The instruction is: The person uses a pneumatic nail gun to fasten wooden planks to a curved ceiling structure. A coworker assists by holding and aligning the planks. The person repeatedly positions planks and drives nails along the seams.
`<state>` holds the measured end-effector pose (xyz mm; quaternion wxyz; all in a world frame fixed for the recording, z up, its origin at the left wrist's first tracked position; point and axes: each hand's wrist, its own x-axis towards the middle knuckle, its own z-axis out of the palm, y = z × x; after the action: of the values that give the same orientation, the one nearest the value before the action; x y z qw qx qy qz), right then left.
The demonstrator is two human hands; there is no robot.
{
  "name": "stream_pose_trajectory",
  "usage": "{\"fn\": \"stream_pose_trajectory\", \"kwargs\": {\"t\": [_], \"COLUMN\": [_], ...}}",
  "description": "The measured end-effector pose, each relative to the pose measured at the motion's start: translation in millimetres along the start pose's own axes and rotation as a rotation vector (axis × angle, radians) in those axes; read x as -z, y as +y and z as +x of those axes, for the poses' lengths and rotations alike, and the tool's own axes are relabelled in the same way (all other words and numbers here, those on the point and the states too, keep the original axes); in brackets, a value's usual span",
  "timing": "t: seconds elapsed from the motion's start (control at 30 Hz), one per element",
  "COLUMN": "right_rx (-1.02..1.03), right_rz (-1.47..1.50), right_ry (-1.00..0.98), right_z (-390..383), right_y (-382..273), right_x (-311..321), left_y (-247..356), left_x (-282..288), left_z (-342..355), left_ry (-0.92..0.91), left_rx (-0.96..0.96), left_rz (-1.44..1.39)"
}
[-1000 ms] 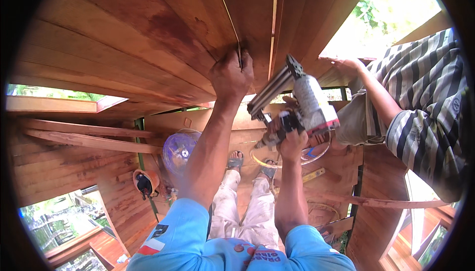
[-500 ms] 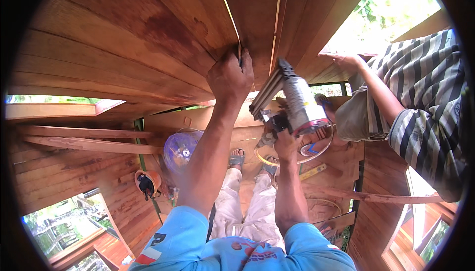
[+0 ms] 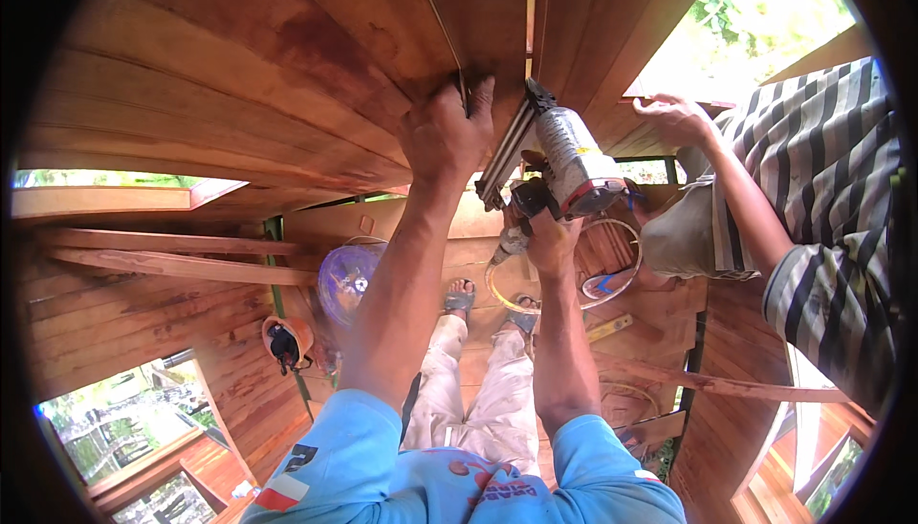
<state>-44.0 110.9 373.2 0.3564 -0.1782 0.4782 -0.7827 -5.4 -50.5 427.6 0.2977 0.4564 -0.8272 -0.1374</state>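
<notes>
Nail gun (image 3: pixel 579 153) is in your right hand (image 3: pixel 553 240), fingers wrapped round its handle, nose raised toward the lower edge of the planking (image 3: pixel 598 27); can't tell if it touches wood. Your left hand (image 3: pixel 445 137) is up at the left edge of the middle board (image 3: pixel 486 8), fingers curled in; can't tell whether they pinch anything. Progress, my read: the boards (image 3: pixel 239 75) toward the planking's left edge lie side by side and look fitted. A thin seam (image 3: pixel 437 8) runs along the middle board's left edge, a brighter gap (image 3: pixel 530 27) along its right, so that part looks unfinished; fixing can't be confirmed from here. Co-worker's hand (image 3: pixel 674 120) is near the planking's right edge, apart from yours
</notes>
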Motion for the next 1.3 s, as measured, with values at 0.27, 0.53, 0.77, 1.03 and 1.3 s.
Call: {"fn": "stream_pose_trajectory", "kwargs": {"t": [0.27,0.53,0.77,1.03,1.3], "right_rx": [0.149,0.304,0.540,0.430,0.572], "right_rz": [-0.099,-0.480,-0.616,-0.441,-0.534], "right_ry": [0.045,0.002,-0.048,0.001,0.033], "right_z": [5,0,4,-1,2], "right_y": [20,52,49,54,50], "right_x": [12,33,27,26,23], "left_y": [4,5,8,15,17], "left_x": [-8,-19,-16,-24,-27], "left_z": [7,0,-3,-9,-12], "left_ry": [0.024,0.069,0.044,0.051,0.096], "left_rx": [0.036,-0.061,-0.098,-0.101,-0.133], "left_rz": [0.071,0.015,0.011,-0.074,-0.075]}}
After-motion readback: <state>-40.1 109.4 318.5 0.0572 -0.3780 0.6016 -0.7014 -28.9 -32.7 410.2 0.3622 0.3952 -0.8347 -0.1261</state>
